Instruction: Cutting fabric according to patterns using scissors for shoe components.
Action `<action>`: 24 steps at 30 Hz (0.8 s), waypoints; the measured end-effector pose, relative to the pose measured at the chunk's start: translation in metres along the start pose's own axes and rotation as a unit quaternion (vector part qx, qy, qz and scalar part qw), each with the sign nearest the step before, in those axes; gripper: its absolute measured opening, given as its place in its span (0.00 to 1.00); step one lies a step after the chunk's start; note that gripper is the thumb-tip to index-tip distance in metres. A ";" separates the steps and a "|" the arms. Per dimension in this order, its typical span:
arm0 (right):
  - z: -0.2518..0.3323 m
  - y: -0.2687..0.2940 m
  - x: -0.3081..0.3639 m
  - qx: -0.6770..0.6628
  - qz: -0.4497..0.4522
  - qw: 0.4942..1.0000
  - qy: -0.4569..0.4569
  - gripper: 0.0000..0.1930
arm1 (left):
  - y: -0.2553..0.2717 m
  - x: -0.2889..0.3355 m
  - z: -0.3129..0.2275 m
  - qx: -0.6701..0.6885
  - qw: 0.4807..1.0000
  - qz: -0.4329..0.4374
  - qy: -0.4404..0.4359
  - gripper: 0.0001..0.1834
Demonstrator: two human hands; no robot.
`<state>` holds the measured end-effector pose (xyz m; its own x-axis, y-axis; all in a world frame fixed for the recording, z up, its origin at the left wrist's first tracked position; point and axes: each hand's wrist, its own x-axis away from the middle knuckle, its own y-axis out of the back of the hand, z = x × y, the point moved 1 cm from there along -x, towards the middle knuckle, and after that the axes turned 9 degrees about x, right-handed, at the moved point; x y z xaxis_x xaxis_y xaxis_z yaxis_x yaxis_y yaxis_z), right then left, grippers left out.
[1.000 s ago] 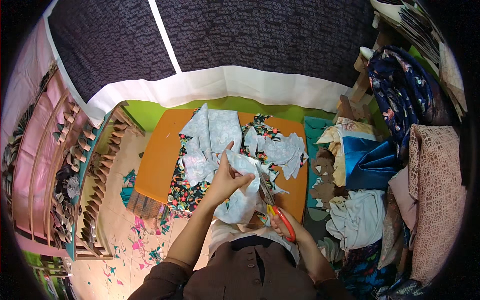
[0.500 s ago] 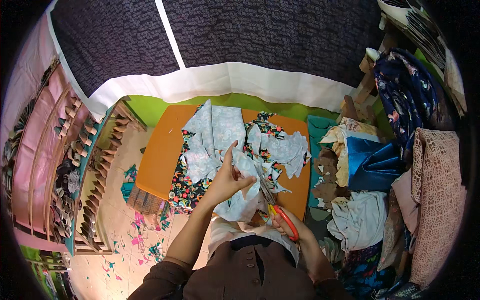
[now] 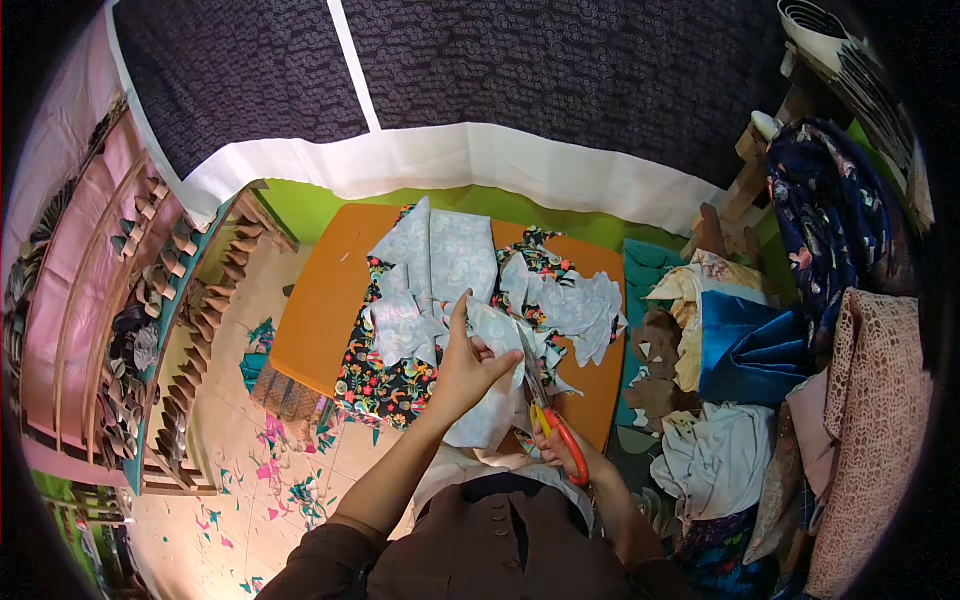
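My right hand [image 3: 570, 452] grips scissors [image 3: 552, 425] with red and yellow handles. Their metal blades point up and away, against a pale piece of fabric [image 3: 487, 412]. My left hand [image 3: 468, 370] is at that piece, index finger stretched forward and thumb out to the right. Its other fingers curl in on the cloth, partly hidden. Under and beyond the hands lies black floral fabric [image 3: 390, 385], its pale reverse side [image 3: 460, 250] folded up in places. More pale-backed cut pieces [image 3: 575, 305] lie to the right on the orange table [image 3: 310, 310].
At the left stands a rack of wooden shoe lasts [image 3: 200, 340]. Coloured scraps [image 3: 300, 490] litter the tiled floor. Heaped to the right are a blue satin cloth [image 3: 750, 345], a white cloth [image 3: 715, 455] and a hanging pink lace cloth [image 3: 865, 420]. A dark patterned curtain [image 3: 560, 80] hangs behind the table.
The view has shifted slightly. My hands stay close together at the pale piece, the left thumb now reaching nearer the scissor blades. The scissors remain in my right hand.
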<state>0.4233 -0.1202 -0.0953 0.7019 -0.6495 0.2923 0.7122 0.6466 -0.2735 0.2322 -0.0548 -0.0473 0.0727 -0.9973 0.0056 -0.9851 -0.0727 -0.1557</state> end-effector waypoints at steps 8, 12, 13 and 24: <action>0.015 -0.002 0.005 0.010 -0.033 0.998 -0.054 0.25 | 0.000 -0.004 0.002 -0.037 0.999 0.002 0.013 0.52; 0.010 0.002 0.006 -0.001 -0.023 0.997 -0.070 0.25 | 0.001 -0.005 -0.013 -0.114 0.992 0.022 0.050 0.55; 0.011 0.001 0.006 0.026 -0.042 0.997 -0.063 0.25 | 0.002 -0.006 -0.015 -0.126 0.990 0.033 0.050 0.55; 0.009 -0.002 -0.001 -0.012 -0.032 0.999 -0.039 0.26 | 0.004 -0.010 -0.039 -0.210 0.969 0.115 0.063 0.57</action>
<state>0.4210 -0.1178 -0.0867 0.6530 -0.6547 0.3807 0.7559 0.5944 -0.2744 0.2214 -0.0458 -0.0094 -0.1497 -0.9784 0.1426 -0.9514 0.1818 0.2487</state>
